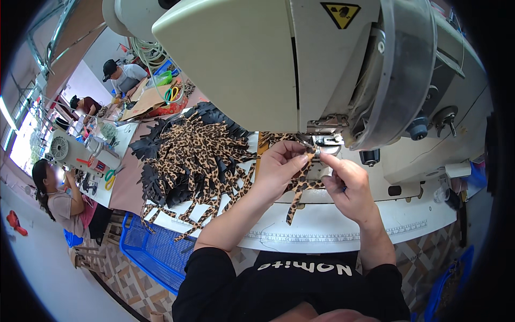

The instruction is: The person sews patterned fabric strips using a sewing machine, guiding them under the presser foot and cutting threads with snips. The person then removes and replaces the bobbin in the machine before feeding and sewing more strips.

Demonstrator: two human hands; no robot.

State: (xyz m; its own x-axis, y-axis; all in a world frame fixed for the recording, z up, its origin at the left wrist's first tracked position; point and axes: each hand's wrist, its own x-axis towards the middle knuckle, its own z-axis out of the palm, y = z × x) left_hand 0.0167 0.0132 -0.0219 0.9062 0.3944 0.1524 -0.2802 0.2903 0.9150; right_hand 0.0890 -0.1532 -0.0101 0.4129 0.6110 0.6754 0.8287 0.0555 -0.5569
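Note:
My left hand (279, 167) pinches a leopard-print strap (295, 203) close in front of the sewing machine's needle area (328, 140). One end of the strap hangs down toward the table edge. From the right, my right hand (350, 185) reaches in with its index fingertip against a small shiny piece at the strap's top and its other fingers curled by a side piece of the strap. My fingers partly hide the spot where they meet. Left of my left hand lies a large heap of leopard-print straps (201, 145) with black pieces (158, 180) under and around it.
The pale sewing machine (230, 64) looms over both hands. A ruler strip (316, 236) runs along the table's front edge. A blue plastic basket (150, 255) stands below left. Scissors (110, 180) lie on a neighbouring table, where a person (67, 201) sits; others work farther back.

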